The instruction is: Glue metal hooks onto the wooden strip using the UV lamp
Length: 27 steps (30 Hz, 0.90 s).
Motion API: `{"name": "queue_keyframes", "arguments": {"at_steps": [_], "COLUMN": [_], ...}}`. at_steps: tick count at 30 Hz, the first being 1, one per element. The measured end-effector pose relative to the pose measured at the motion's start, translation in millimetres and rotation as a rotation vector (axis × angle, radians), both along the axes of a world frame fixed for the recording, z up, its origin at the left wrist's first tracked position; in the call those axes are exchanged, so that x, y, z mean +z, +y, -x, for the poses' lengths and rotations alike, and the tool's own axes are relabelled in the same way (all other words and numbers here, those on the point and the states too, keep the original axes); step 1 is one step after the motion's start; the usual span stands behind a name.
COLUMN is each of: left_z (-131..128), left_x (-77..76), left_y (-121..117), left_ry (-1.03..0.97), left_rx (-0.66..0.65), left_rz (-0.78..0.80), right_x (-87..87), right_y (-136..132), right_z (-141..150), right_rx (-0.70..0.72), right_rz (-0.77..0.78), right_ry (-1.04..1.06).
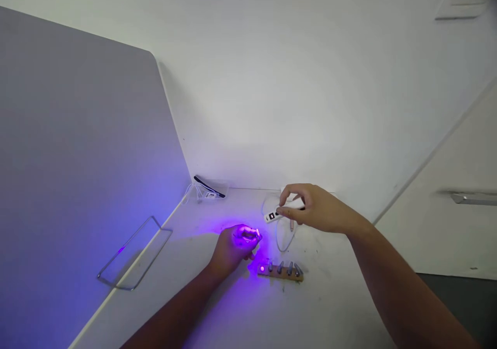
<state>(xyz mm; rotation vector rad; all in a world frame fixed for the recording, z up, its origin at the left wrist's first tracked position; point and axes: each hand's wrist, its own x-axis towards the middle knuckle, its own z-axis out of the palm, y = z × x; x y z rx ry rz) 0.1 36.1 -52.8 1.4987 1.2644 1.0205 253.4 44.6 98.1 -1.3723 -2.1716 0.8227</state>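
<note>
Pinching white device (272, 216) in right hand (308, 208), above surface (330, 297). Grasping small object (252, 235) in left hand (230, 248), too washed by purple light (253, 271) to identify. Can see four metal pieces (290, 268) in block (274, 273). Looks mid-work; can't tell what's left.

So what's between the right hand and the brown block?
In the head view, a pale cord loops over the table between the right hand and the brown block; a small orange thing there is unclear.
</note>
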Motion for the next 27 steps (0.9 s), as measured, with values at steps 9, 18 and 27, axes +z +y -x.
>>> {"name": "queue_keyframes", "arguments": {"at_steps": [9, 18, 27], "left_z": [-1.3, -4.2, -5.9], "left_x": [2.1, 5.0, 9.8], "left_y": [-3.1, -9.1, -9.3], "left_ry": [-0.033, -0.087, 0.008], "left_rx": [-0.007, 0.022, 0.008], "left_rz": [0.048, 0.093, 0.006], "right_x": [-8.4, -12.5, -16.1], "right_y": [-4.8, -6.8, -8.6], "right_z": [27.9, 22.5, 34.9], "right_rx": [-0.076, 0.203, 0.067], "right_rz": [-0.292, -0.311, -0.444], "right_ry": [-0.097, -0.19, -0.127]}}
